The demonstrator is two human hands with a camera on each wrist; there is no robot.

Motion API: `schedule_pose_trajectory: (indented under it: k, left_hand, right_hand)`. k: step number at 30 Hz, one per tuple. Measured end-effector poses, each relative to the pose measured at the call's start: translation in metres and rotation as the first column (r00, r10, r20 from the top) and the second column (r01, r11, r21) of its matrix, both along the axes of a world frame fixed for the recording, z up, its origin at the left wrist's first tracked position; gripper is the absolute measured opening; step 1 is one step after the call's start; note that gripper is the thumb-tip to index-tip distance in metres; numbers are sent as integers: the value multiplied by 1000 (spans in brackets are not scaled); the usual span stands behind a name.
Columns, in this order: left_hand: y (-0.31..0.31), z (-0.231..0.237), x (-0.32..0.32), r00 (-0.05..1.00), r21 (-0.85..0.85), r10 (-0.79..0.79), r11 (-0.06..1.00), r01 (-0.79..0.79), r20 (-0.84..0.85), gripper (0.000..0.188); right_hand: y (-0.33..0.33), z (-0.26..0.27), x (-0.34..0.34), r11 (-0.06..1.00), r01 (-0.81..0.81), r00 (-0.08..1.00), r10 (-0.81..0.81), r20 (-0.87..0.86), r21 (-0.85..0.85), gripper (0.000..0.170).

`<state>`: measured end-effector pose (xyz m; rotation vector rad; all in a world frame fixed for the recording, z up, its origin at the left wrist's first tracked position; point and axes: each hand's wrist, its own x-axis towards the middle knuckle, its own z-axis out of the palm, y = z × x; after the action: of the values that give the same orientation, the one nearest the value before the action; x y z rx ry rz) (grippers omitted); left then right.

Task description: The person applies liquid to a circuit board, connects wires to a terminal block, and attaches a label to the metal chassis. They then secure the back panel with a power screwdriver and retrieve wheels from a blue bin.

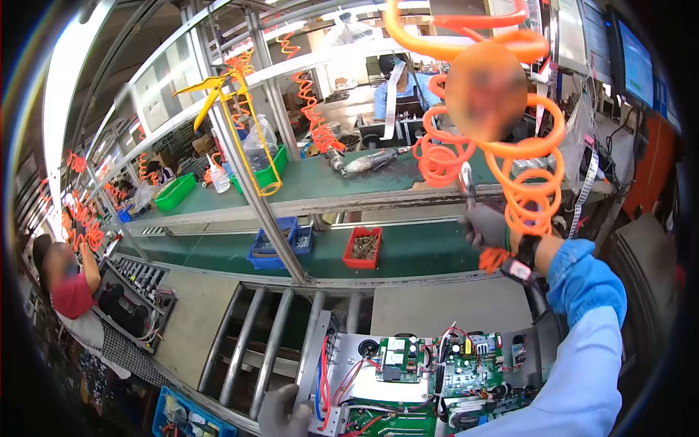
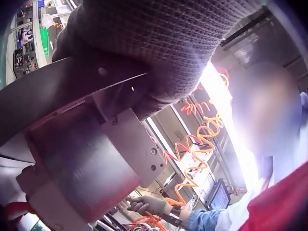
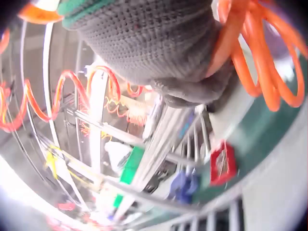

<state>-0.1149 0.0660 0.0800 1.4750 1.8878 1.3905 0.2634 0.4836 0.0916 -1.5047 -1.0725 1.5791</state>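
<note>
My gloved right hand [image 1: 489, 227] is raised at the right and grips a slim silver power driver [image 1: 467, 182], which stands upright among the coils of an orange spiral hose [image 1: 535, 149]. In the right wrist view the grey glove [image 3: 154, 48] covers most of the tool. Low in front, my gloved left hand [image 1: 286, 413] holds the left end of a metal chassis [image 1: 349, 371] fitted with green circuit boards [image 1: 466, 364] and red, blue and black wires. The left wrist view shows a dark cylindrical part [image 2: 91, 159] close below that glove; the left fingertips are hidden.
The chassis lies over a roller conveyor [image 1: 251, 349]. Beyond it, a green shelf carries a red bin of screws [image 1: 362, 247] and blue bins [image 1: 273, 244]. Another driver [image 1: 375, 160] lies on the upper bench. A metal post [image 1: 247, 160] rises at left; people work farther off.
</note>
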Motion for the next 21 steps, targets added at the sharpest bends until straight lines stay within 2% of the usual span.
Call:
schedule_pose_trajectory:
  k: [2, 3, 5, 6, 8, 9, 10, 11, 12, 13, 14, 16, 17, 18, 19, 20, 21]
  left_hand:
    - [0, 3, -1, 996, 9, -9, 1000, 10, -90, 37]
    - [-2, -6, -5, 998, 3, -21, 1000, 21, -58, 43]
    - [0, -2, -1, 998, -40, 58, 998, -57, 16, 39]
    - [-1, -2, 3, 993, -68, 100, 993, -97, 56, 37]
    - [-4, -8, -4, 995, -60, 102, 993, -101, 7, 37]
    - [-6, -13, -7, 996, -44, 90, 995, -90, 0, 38]
    - [-10, -19, -8, 997, -39, 80, 996, -80, 0, 39]
    - [-7, -18, -8, 995, 52, 58, 997, -54, -80, 38]
    - [-6, -6, -4, 952, 42, 90, 996, -81, -292, 32]
    - [-4, 10, 4, 909, -2, 107, 993, -117, -402, 24]
    - [1, 13, 7, 827, 47, 163, 985, -164, -538, 19]
    - [7, 38, 29, 905, 216, 172, 972, -92, -388, 21]
    - [5, 50, 40, 997, 64, -30, 998, 26, 74, 30]
    - [-5, 81, 59, 875, -33, -125, 987, 158, 467, 38]
    - [-1, 80, 70, 751, -13, -163, 975, 222, 640, 39]
    - [1, 74, 78, 589, 29, -198, 959, 283, 783, 41]
    - [1, 66, 84, 585, 37, -186, 966, 258, 789, 40]
  right_hand:
    - [-17, -6, 3, 992, 58, 988, -41, -152, 113, 21]
    - [-22, -7, 5, 990, 71, 996, -65, -56, 123, 24]
    - [-24, -4, 4, 983, 84, 986, -106, 131, 165, 30]
    - [-35, 2, 0, 978, 19, 964, -73, 255, 208, 30]
    - [-71, 24, -6, 955, -121, 872, -28, 489, 271, 30]
    - [-87, 40, -9, 957, -196, 817, 40, 575, 212, 38]
    - [-106, 48, -14, 914, -295, 821, 93, 563, 279, 41]
    - [-124, 55, -19, 855, -392, 815, 150, 560, 341, 45]
    - [-135, 60, -21, 778, -484, 800, 208, 562, 401, 50]
    - [-141, 60, -22, 672, -607, 719, 238, 653, 424, 70]
    - [-147, 49, -27, 565, -650, 713, 223, 664, 508, 77]
    - [-194, 70, -46, 468, -712, 686, 304, 661, 524, 82]
    - [-213, 75, -52, 396, -754, 651, 343, 677, 524, 84]
    - [-229, 80, -58, 322, -788, 615, 376, 693, 525, 85]
    - [-244, 85, -62, 311, -814, 578, 508, 638, 490, 86]
    - [-262, 99, -68, 289, -873, 483, 624, 614, 392, 85]
    - [-270, 99, -74, 164, -911, 400, 565, 721, 377, 83]
